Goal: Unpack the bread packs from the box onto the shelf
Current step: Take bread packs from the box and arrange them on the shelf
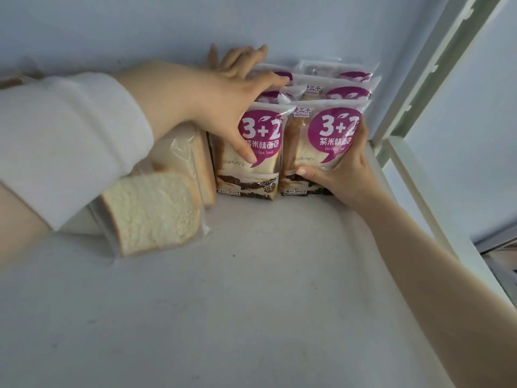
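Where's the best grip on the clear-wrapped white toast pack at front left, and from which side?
Probably the lower right edge of the toast pack, pinched front to back, coming from the front right: it leans back with its broad face forward, and bare shelf lies on that side.

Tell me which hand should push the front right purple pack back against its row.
Right. The right hand grips the front right pack, thumb on its face, fingers round its right edge. The left hand lies spread across the front left pack and those behind.
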A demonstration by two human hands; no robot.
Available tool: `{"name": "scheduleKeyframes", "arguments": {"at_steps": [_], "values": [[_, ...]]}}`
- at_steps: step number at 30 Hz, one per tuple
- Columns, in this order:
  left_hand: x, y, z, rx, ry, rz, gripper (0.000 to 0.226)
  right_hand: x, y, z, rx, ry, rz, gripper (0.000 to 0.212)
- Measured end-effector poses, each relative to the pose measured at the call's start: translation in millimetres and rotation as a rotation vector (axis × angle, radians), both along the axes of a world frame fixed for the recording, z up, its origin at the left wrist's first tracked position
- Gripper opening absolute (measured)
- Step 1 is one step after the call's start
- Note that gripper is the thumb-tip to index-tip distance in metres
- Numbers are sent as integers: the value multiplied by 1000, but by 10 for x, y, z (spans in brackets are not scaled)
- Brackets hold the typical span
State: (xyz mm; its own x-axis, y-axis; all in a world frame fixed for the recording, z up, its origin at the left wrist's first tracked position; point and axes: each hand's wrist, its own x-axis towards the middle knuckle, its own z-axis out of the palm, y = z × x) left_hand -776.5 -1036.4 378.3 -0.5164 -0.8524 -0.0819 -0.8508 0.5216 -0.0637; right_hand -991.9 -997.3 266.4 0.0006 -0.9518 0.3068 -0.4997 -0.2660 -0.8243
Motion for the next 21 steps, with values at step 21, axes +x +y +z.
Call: {"name": "scheduleKeyframes", "arguments": {"at_steps": [21], "values": [[103, 381, 85, -276, -4, -75, 131, 125, 274, -41, 29, 94, -143, 128]]}}
